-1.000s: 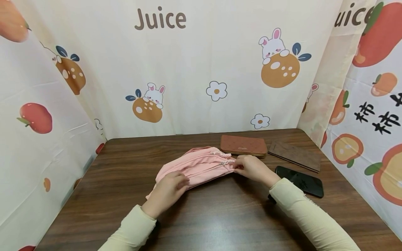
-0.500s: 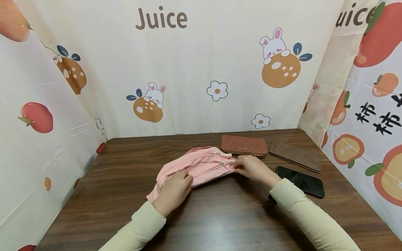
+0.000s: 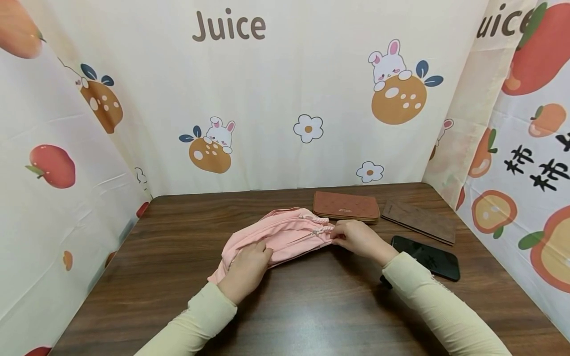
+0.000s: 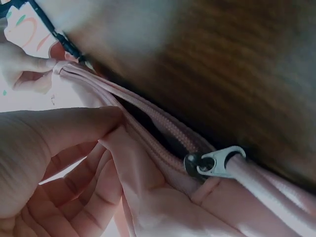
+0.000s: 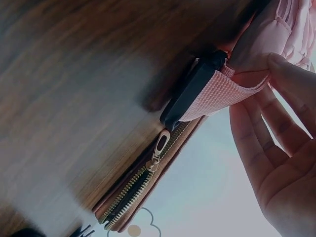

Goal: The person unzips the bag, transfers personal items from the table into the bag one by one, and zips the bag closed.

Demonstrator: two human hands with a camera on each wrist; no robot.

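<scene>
My left hand (image 3: 246, 269) grips the near left end of the pink bag (image 3: 276, 236), fingers curled round a fold of its cloth; in the left wrist view my thumb and fingers (image 4: 59, 133) pinch the fabric just beside the zipper, and the silver zipper pull (image 4: 217, 162) lies a little way along the track. The bag lies on its side in the middle of the dark wooden surface (image 3: 178, 277), stretched between my two hands. My right hand (image 3: 359, 239) holds the bag's right end, and the right wrist view shows my fingers (image 5: 286, 94) pinching a pink webbing strap (image 5: 217, 94) with a black buckle (image 5: 190, 96) on it. Just behind that hand lies a brown zip wallet (image 3: 345, 206), its gold zipper partly open in the wrist view. Right of the wallet is a flat wood-grain board (image 3: 420, 220), and nearer to me, beside my right sleeve, a black phone (image 3: 426, 256) lies face up.
</scene>
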